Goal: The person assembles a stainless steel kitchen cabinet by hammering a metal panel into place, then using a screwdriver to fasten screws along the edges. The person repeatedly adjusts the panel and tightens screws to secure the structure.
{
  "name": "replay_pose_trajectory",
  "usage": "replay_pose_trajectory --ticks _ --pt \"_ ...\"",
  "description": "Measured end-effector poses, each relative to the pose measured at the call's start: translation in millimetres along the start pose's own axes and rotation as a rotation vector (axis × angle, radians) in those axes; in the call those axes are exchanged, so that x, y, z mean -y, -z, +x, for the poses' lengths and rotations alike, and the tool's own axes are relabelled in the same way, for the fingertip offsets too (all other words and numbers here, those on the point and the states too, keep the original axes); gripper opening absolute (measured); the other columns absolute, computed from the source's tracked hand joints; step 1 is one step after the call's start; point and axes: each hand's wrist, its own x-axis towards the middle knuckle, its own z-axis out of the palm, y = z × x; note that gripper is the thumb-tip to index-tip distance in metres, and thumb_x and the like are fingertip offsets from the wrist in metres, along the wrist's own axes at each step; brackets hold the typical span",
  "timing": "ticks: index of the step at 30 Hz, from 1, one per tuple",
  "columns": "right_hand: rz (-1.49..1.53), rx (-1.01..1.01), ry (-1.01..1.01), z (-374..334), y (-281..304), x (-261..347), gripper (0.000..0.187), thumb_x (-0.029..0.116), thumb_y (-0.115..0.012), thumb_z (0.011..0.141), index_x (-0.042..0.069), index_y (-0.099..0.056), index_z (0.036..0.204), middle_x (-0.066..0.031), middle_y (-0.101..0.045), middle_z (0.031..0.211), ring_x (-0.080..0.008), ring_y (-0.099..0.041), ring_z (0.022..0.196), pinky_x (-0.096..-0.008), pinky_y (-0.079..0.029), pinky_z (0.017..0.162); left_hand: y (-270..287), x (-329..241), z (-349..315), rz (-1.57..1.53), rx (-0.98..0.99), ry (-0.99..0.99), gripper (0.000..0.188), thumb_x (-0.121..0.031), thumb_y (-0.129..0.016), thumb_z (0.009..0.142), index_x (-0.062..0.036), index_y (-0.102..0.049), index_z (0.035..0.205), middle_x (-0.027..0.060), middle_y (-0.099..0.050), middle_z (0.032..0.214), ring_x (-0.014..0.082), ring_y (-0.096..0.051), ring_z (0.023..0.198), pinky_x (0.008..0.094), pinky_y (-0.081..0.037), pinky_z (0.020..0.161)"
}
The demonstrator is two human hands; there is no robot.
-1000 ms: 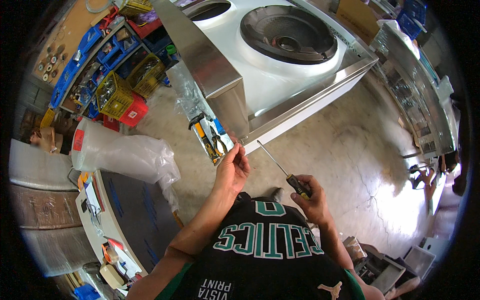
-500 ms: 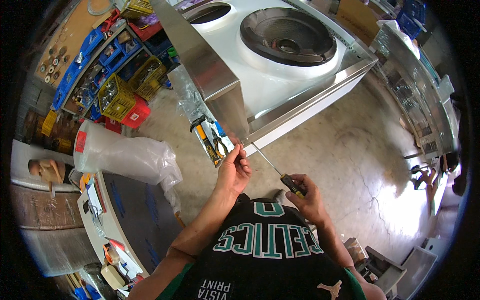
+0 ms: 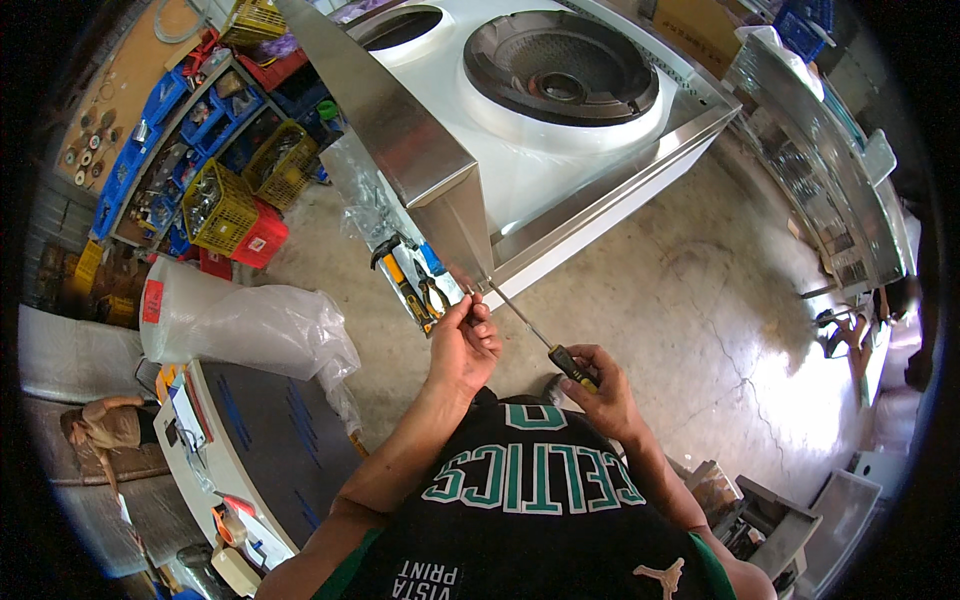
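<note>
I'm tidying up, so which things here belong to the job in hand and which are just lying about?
Job in hand:
Steel-and-white unit, left hand by its near corner
Screwdriver, in right hand, tip near that corner
Hammer and pliers, unheld, likely kept handy

Lying about, it seems:
Plastic-wrap roll
Yellow crate
Red crate
Orange tape roll

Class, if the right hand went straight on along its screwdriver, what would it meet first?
Leading with the screwdriver, the right hand would probably meet the steel unit's near corner; the tip looks at or close to it, though depth is unclear.
</note>
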Motion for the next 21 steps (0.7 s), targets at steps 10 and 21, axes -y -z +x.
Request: replay_pose_trajectory --ticks 10,21 --pt "0.195 0.037 -0.125 -0.3 -1.2 3.2 0.042 0.009 -0.068 0.092 -0.001 -0.055 0.131 -0.0083 -0.065 0.104 -0.0145 -0.061 0.088 -0.0286 -0.05 0.079 -8.7 3.2 -0.2 0.003 -0.027 -0.017 0.018 -0.028 -0.053 0.107 -0.0144 -0.066 0.104 -0.0077 -0.063 0.082 0.0056 -0.053 0.06 0.0225 -0.044 0.054" --pt "1.196 0.409 -0.557 6.8 3.5 -21.5 0.049 0.039 -0.047 0.106 0.005 -0.05 0.141 -0.0109 -0.059 0.07 -0.0126 -0.041 0.04 -0.0255 -0.03 0.033 -0.6 10.1 8.2 0.024 -0.167 -0.076 0.017 -0.027 -0.065 0.1 -0.0168 -0.061 0.087 -0.0082 -0.059 0.071 0.0029 -0.048 0.051 0.021 -0.037 0.044"
